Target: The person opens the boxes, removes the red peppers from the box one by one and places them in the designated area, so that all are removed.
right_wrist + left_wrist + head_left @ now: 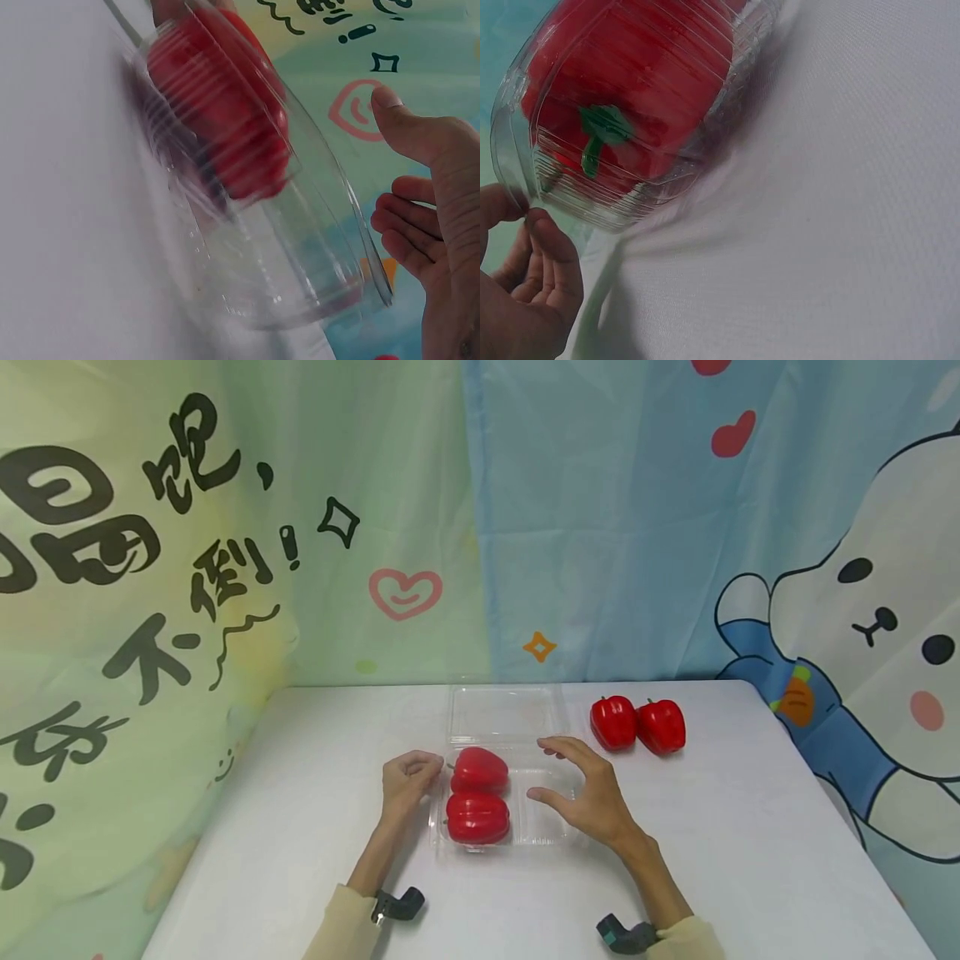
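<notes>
Left hand (521,292) at ribbed clear plastic clamshell (630,112), glossy red peppers (477,793) inside.

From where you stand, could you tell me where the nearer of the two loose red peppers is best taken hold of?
Probably around its broad body. The left loose pepper stands stem-up on the table, touching its neighbour on the right. Bring the right hand down from above, thumb on the near face, fingers on the far face; both look free.

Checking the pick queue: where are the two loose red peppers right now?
In the head view, the two loose red peppers sit side by side, touching, on the white table, outside and back-right of the clear tray, beyond the right hand.
</notes>
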{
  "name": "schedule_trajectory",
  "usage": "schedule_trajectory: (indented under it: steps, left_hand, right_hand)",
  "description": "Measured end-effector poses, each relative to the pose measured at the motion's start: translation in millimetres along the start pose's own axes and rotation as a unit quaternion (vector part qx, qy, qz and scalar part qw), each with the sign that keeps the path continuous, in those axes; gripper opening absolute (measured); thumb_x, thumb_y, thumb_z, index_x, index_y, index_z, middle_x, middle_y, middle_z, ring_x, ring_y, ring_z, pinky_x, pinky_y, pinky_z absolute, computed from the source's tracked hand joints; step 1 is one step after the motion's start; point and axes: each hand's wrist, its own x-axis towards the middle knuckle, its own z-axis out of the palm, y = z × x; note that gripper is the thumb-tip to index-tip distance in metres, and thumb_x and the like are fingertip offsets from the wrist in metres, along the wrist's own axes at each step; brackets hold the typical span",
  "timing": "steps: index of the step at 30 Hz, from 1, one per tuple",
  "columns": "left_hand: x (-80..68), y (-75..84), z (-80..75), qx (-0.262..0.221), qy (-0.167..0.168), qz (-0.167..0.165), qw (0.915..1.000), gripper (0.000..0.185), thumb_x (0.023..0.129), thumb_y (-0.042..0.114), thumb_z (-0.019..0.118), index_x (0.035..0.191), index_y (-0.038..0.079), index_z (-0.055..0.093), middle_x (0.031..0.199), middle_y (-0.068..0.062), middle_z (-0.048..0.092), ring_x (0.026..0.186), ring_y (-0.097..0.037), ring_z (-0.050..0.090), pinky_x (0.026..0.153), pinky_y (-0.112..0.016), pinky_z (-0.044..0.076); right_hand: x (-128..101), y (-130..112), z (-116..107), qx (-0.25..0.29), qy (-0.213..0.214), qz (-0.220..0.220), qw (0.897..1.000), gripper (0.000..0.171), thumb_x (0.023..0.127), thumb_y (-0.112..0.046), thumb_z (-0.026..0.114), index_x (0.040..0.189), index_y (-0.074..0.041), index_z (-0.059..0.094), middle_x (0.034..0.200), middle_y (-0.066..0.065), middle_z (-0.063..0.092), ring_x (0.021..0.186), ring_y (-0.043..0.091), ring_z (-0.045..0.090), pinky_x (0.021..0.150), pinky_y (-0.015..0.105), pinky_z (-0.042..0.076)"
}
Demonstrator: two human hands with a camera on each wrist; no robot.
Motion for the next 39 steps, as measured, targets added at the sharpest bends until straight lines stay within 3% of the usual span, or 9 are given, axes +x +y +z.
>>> schedule_trajectory:
  steps: [9, 17, 27, 39]
  left_hand:
    - [0.2, 0.5, 0.5, 0.003, -0.001, -0.002, 1.0000, 0.019, 0.100, 0.018, 0.076, 0.101, -0.001, 0.078, 0.096, -0.018, 0.082, 0.080, -0.011, 0.071, 0.070, -0.021, 0.057]
    - [0.9, 2.1, 0.4, 0.010, -0.003, -0.007, 0.9999, 0.021, 0.100, 0.022, 0.075, 0.101, 0.001, 0.078, 0.093, -0.015, 0.083, 0.083, -0.013, 0.071, 0.074, -0.022, 0.057]
    - [0.0, 2.0, -0.2, 0.009, -0.001, -0.008, 0.9999, 0.021, 0.100, 0.021, 0.075, 0.101, 0.000, 0.078, 0.094, -0.015, 0.083, 0.084, -0.012, 0.071, 0.073, -0.023, 0.057]
    - [-0.3, -0.8, 0.9, 0.015, 0.000, -0.011, 0.9998, 0.019, 0.100, 0.020, 0.075, 0.102, 0.001, 0.079, 0.094, -0.015, 0.083, 0.081, -0.012, 0.071, 0.071, -0.022, 0.057]
  right_hand:
    - [-3.1, -15.0, 12.5, 0.035, -0.037, -0.012, 0.999, 0.070, 0.077, -0.019, 0.099, 0.141, -0.013, 0.070, 0.140, 0.005, 0.075, 0.120, 0.031, 0.074, 0.100, 0.063, 0.061]
    - [-3.9, -20.0, 20.6, 0.048, -0.068, -0.004, 0.997, 0.075, 0.074, -0.026, 0.102, 0.141, -0.014, 0.071, 0.139, 0.004, 0.076, 0.123, 0.026, 0.074, 0.100, 0.062, 0.062]
    - [-5.4, -25.2, 24.9, 0.066, -0.109, 0.004, 0.992, 0.073, 0.075, -0.022, 0.101, 0.141, -0.010, 0.072, 0.139, 0.006, 0.077, 0.128, 0.025, 0.073, 0.101, 0.061, 0.061]
    - [-9.3, -26.9, 29.1, 0.055, -0.161, 0.022, 0.985, 0.075, 0.079, -0.033, 0.099, 0.145, -0.015, 0.069, 0.142, 0.000, 0.075, 0.129, 0.024, 0.072, 0.103, 0.055, 0.062]
